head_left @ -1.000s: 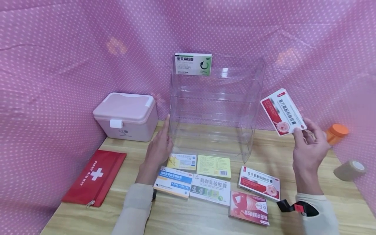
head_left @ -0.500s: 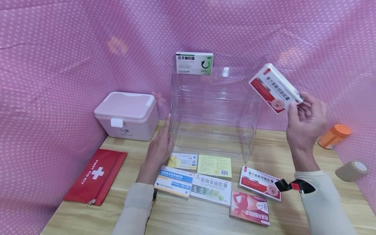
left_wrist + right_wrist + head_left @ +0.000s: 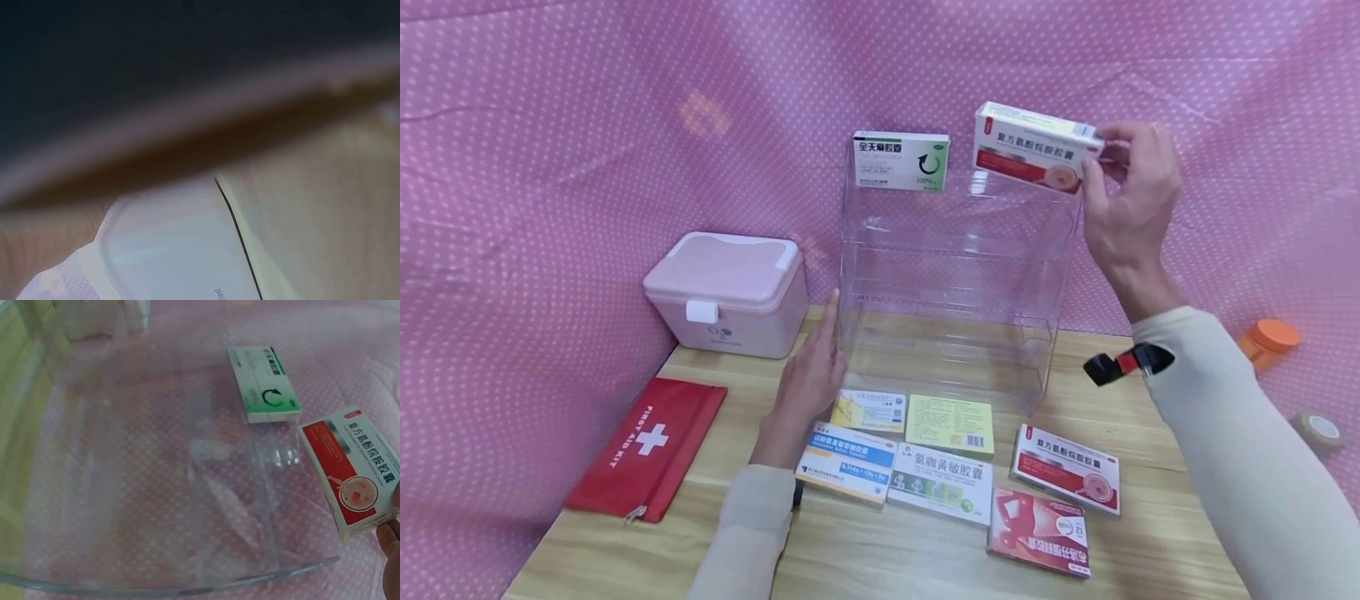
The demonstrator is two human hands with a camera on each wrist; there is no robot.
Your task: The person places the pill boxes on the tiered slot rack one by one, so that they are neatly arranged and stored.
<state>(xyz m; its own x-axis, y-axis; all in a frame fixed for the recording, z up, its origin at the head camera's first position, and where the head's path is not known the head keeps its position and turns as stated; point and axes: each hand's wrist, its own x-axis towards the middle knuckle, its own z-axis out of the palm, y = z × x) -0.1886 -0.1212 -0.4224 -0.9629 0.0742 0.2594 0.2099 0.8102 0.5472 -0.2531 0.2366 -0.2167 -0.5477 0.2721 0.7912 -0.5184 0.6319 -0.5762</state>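
My right hand pinches the right end of a red and white medicine box in front of the top tier of a clear tiered rack. In the right wrist view the same box hangs beside a green and white box. That green and white box stands at the top left of the rack. With straight fingers, my left hand touches the rack's lower left side. The left wrist view is mostly dark and blurred.
Several medicine boxes, among them a yellow one and a red one, lie before the rack. At left are a pink case and a red pouch; at right, an orange-capped bottle and a tan roll.
My right hand has lifted the red and white box up and leftward to the rack's top, turning it closer to level. The left hand has stayed at the rack's side.
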